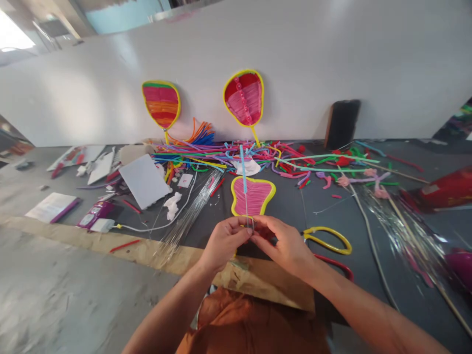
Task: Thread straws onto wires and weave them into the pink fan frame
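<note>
Both my hands meet at the near side of the table, fingertips pinched together. Between them stands a thin stem, light blue and fuzzy like a pipe cleaner (243, 169) at its upper part and bare grey lower down. My left hand (225, 242) grips its lower end with thumb and fingers. My right hand (285, 242) is closed on the same end from the other side. Just beyond the fingers lies a pink panel with a wavy yellow border (253, 195); its near edge is partly hidden by my hands. A yellow looped handle (330, 239) lies beside my right hand.
Two yellow-rimmed fans (161, 104) lean on the white board (302, 64). A heap of coloured pipe cleaners (217, 153) runs along its foot. A black phone (342, 124) stands at right. Purple glue gun (96, 215), white cable and clear strands (191, 211) lie left; a red object (452, 189) lies right.
</note>
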`<state>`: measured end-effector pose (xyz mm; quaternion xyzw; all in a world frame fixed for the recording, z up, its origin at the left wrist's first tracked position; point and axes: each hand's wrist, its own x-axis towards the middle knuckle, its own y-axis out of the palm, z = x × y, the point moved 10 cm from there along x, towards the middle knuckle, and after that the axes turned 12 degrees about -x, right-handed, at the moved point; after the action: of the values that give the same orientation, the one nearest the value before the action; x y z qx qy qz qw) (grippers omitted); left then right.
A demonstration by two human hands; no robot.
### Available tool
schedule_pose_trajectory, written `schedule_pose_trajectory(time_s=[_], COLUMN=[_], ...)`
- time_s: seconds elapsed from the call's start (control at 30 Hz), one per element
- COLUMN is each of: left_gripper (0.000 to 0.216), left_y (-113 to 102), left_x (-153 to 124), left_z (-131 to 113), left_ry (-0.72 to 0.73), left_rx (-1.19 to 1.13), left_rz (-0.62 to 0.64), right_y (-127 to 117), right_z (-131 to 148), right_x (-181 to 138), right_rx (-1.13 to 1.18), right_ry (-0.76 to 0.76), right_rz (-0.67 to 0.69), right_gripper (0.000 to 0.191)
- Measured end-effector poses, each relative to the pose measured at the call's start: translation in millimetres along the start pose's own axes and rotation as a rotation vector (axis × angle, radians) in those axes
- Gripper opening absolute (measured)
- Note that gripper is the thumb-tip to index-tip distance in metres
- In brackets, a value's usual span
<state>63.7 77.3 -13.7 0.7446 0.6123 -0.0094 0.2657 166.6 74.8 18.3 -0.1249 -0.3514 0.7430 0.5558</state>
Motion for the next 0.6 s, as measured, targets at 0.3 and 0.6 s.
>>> schedule_pose_trajectory(time_s=[0.3, 0.6], left_gripper=[0.023, 0.022], left_y=[6, 22], left_x=[5, -2], left_z=[12, 40], left_ry=[-0.106, -0.275], left_rx=[0.140, 0.096], left_rz=[0.035, 0.144], right_y=[5, 8], right_z=[-22, -47], right_x=[-1, 5], right_rx=[0.216, 0.718], right_ry=[0.106, 0.292], right_rz=[0.058, 0.138], right_gripper=[0.034, 0.024])
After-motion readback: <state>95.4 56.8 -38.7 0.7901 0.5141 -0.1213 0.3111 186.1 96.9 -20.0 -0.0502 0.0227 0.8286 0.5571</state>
